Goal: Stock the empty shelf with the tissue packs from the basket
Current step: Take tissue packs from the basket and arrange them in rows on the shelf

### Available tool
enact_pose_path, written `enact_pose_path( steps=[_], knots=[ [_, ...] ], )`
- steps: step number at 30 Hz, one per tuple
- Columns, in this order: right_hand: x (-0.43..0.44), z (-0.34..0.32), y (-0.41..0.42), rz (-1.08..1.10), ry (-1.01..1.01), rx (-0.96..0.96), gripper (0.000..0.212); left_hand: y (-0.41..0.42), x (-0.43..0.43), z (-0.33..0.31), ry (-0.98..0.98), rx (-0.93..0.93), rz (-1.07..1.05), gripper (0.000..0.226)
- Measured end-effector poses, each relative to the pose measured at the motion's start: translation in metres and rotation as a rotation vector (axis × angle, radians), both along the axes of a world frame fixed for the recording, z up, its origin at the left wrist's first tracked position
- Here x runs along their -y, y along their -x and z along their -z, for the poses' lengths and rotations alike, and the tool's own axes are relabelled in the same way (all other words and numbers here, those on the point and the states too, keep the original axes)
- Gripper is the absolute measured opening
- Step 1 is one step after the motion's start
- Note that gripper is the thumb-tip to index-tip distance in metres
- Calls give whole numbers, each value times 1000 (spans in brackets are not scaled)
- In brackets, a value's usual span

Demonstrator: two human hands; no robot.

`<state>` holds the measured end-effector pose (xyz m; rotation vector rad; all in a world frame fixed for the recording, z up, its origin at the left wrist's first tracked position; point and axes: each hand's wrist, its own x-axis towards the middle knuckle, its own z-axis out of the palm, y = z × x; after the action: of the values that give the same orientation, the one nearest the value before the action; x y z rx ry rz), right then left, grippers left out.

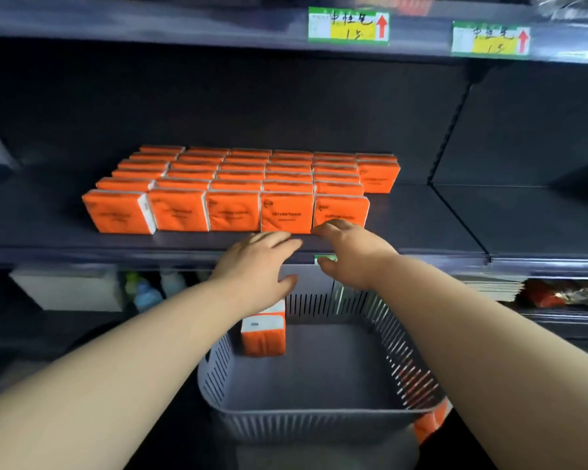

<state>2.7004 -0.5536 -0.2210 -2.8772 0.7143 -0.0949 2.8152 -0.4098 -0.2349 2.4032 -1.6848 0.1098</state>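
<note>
Several rows of orange tissue packs (287, 213) stand on the dark shelf (421, 239), filling its left and middle part. Below the shelf sits a grey slotted basket (319, 422) with orange packs (263, 334) standing in its far left corner. My left hand (257, 262) hovers at the shelf's front edge with fingers stretched, holding nothing. My right hand (348, 252) is beside it, its fingertips at the lower edge of the front row's rightmost pack (342, 210), fingers loosely bent and empty.
The shelf's right part beyond the packs is bare. Price tags (348, 27) hang on the shelf edge above. Another orange pack (428, 425) shows outside the basket's right corner. White boxes (68, 290) and bottles (146, 295) stand on the lower shelf at left.
</note>
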Motion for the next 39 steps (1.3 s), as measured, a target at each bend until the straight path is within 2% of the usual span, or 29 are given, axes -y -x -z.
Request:
enact_pose_path(
  steps=[14, 24, 31, 35, 39],
  knots=[
    [-37, 88, -2, 21, -182, -203, 60, -35, -42, 79, -67, -290, -184, 49],
    [-41, 143, -56, 71, -274, -265, 63, -63, -26, 93, -62, -410, -195, 45],
    [-46, 177, -87, 21, -189, -319, 63, -80, -26, 94, -92, -430, -239, 39],
    [-50, 190, -94, 1, -68, -330, 61, -85, -28, 93, -92, -433, -251, 37],
    [-49, 196, -95, 9, 36, -346, 76, -85, -29, 92, -110, -432, -239, 37]
  ],
)
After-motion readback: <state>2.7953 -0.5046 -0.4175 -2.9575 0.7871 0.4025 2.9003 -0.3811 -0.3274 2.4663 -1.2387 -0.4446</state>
